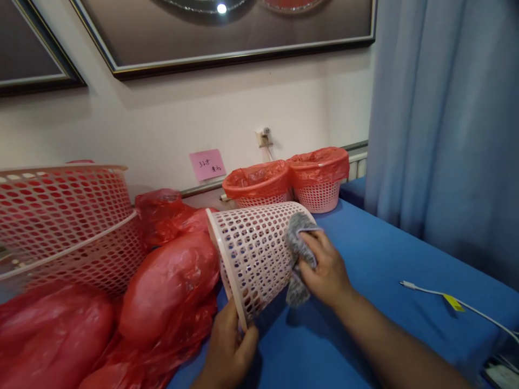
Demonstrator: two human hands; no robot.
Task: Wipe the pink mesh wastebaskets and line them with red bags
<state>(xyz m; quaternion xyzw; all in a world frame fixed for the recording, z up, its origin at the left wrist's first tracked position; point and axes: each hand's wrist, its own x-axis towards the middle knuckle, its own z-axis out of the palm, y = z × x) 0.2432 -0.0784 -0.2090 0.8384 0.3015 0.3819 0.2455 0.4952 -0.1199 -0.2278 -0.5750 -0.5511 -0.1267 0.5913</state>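
A pale pink perforated plastic wastebasket [255, 246] is tilted on its side above the blue table, its wide rim facing left. My left hand [231, 343] grips that rim at its lower edge, thumb on the near side. In my right hand [324, 265] is a bunched grey cloth [298, 243], pressed against the basket's wall near the base. Part of the cloth hangs below my fingers. Red plastic bags [174, 286] lie just left of the basket.
Two baskets lined with red bags, a left one [257, 181] and a right one [320, 189], stand by the wall. Larger pink baskets [65, 227] are stacked at left. A white cable [441, 294] crosses the blue tabletop [365, 243]. A blue curtain [441, 108] hangs at right.
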